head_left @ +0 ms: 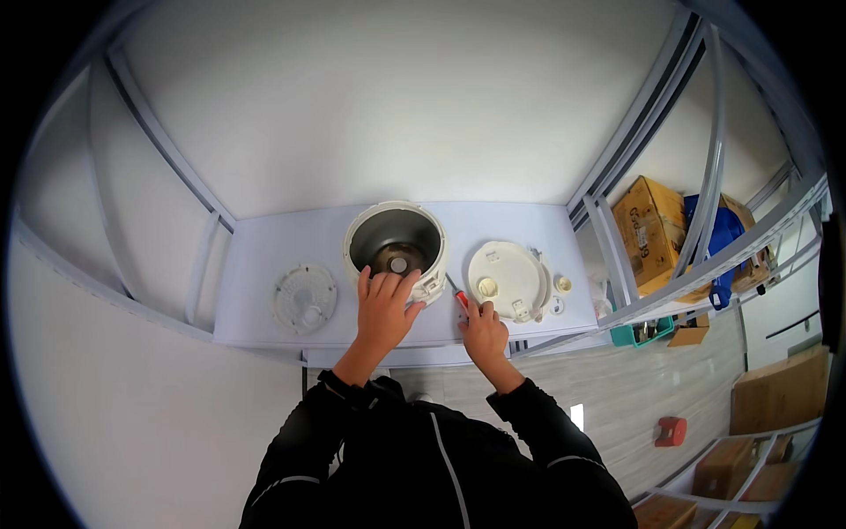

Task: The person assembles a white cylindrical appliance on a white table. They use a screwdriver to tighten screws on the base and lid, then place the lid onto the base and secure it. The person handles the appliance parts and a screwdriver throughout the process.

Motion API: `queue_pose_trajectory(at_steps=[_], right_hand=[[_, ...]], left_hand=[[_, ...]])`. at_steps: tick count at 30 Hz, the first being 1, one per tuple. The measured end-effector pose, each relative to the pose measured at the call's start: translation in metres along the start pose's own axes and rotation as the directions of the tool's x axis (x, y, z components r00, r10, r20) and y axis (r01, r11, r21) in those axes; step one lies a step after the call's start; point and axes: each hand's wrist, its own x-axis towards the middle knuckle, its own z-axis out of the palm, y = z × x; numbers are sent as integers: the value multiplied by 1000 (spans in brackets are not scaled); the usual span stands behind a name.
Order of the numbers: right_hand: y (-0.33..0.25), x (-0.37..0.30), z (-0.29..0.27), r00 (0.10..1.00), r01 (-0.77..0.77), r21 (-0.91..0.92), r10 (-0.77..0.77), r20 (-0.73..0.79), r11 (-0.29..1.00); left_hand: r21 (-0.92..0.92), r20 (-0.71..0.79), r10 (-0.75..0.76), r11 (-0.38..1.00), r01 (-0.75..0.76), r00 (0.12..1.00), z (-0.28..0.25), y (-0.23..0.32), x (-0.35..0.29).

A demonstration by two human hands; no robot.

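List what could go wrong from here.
The red-handled screwdriver at the right hand could slip and scratch the pot body, close to its tip.
The left hand, at the pot body's rim, might tilt it by pressing hard.
The small round piece beside the white cover could get knocked away.

We see soft light across wall [397, 106]; posts [716, 150] bowing near rim; corners black; dark jacket [397, 467] losing detail.
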Motion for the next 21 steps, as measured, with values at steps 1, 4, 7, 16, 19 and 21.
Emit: queue_pose_trajectory(at_steps=[1, 4, 7, 16, 19, 21], right_hand=[[-3, 0, -6, 1000, -1, 12, 1, -8, 1000], [-20, 3, -37, 994, 40, 92, -30, -105, 995], [-38, 5, -59, 967, 155, 294, -84, -239, 943], [-98, 16, -88, 971, 185, 564, -63, -229, 805], [-107, 17, -80, 960, 218, 582, -64, -274, 783], [-114, 16, -77, 960, 199, 587, -35, -279, 785]], left_hand=[[-4, 3, 3, 1000, -3, 1000, -1, -1, 0], [7, 18, 16, 1000, -17, 1000, -2, -8, 0], [17, 13, 54, 998, -54, 998, -5, -10, 1], [-59, 6, 181, 982, -181, 983, -10, -34, 9], [-85, 40, 238, 968, -234, 970, -15, -50, 12], [-114, 74, 273, 958, -264, 959, -19, -59, 15]])
